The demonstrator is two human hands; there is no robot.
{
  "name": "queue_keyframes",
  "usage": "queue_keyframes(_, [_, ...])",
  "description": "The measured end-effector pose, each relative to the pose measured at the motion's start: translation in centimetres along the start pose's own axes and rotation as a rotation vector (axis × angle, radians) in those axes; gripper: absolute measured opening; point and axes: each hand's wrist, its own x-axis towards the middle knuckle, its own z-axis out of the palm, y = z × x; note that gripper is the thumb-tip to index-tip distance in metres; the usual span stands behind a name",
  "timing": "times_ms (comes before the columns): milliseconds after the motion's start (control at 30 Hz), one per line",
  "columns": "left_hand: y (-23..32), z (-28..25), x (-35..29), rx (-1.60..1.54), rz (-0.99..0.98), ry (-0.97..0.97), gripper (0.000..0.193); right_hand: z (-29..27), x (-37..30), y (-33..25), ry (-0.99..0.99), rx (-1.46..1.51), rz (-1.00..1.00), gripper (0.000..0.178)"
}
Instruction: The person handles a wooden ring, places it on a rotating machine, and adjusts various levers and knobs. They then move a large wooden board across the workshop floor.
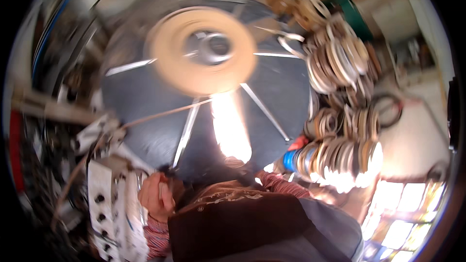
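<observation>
A large dark round turntable (150, 111) with pale radial slots fills the middle of the view. On it lies a tan coil of banding strip (165, 58) around a metal hub (217, 44); the coil is blurred. One strip (165, 111) runs from the coil to the machine at the left. My left hand (156, 196) is closed beside the turntable's near left edge, by the white machine housing (102, 208); what its fingers hold, if anything, is hidden. My right sleeve (284, 184) reaches the near right edge, where glare hides my right hand's fingers.
Many rolls of banding in white, brown and tan (335, 63) stand stacked at the right, with another row (335, 162) nearer me, including a blue roll (290, 161). A black cable loop (388, 110) hangs beyond. Machine parts crowd the left. A bright window (403, 213) is at lower right.
</observation>
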Motion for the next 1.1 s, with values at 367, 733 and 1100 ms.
queue_keyframes(367, [12.8,9.8,12.3,0.193,0.273,-0.144,0.033,-5.9,1.1,11.4,0.052,0.315,0.224,0.027])
queue_keyframes(733, [27.9,12.4,26.2,-0.141,1.051,0.186,0.063,-8.5,3.1,26.7,0.314,0.476,0.159,0.023])
queue_keyframes(1100, [37.7,29.5,33.8,0.104,1.032,0.252,0.068,-25.3,11.8,40.0,0.266,0.333,0.096,0.023])
